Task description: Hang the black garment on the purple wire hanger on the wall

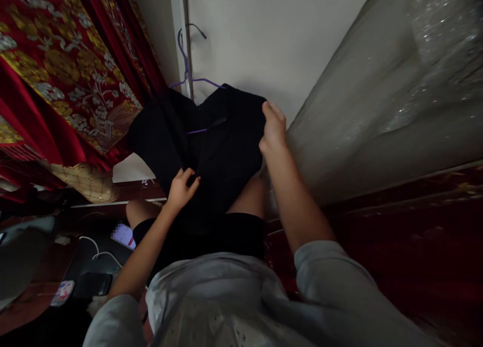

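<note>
A black garment [222, 151] hangs on a purple hanger [185, 73] against the white wall. My left hand [181, 187] pinches the garment's front low down, fingers closed on the cloth. My right hand [272, 127] grips the garment's upper right shoulder, fingers curled over the fabric. Both my arms reach forward from grey sleeves, above my bare knees and black shorts.
A red and gold patterned curtain [64, 60] hangs at the left. A grey plastic-wrapped surface [385, 100] stands close on the right. Below left, a lit phone [124, 235], a white cable [98, 252] and small items lie on a dark surface.
</note>
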Available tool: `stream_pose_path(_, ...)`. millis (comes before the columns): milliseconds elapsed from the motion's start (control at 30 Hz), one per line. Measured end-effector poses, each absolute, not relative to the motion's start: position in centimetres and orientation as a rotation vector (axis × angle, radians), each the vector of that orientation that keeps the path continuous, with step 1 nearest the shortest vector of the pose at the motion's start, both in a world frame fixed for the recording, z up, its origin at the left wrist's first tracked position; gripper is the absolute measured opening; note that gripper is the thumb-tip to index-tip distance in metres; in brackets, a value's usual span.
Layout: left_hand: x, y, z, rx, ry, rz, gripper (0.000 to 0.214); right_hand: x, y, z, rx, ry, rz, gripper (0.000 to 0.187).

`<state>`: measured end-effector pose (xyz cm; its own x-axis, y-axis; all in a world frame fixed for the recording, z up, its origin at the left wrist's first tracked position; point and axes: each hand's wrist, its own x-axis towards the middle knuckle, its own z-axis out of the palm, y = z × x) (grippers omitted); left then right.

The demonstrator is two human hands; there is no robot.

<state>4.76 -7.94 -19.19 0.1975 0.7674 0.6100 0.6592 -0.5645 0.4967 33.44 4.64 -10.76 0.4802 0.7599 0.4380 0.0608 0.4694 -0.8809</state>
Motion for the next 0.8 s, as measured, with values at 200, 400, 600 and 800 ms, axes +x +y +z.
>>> stream_pose_path(200,8.7,-10.1,-22.3,1.752,1.374,1.626,0.013,25.1,-5.3,-16.4,-1.044,-0.893,0.39,0.031)
stream_pose_path(400,11.0,-11.7,-23.0,1.394,1.205,1.747,0.073,21.9,-9.2,-20.1,-1.046,-1.41,1.034,0.032)
stream_pose_path(600,11.0,-11.9,-23.2,1.344,1.279,1.787,0.025,22.2,-8.9,-19.0,-1.098,-1.468,0.936,0.023)
stream_pose_path(800,9.8,-11.8,-23.2,1.464,1.346,1.776,0.02,20.6,-10.8,-19.2,-1.14,-1.521,0.99,0.028)
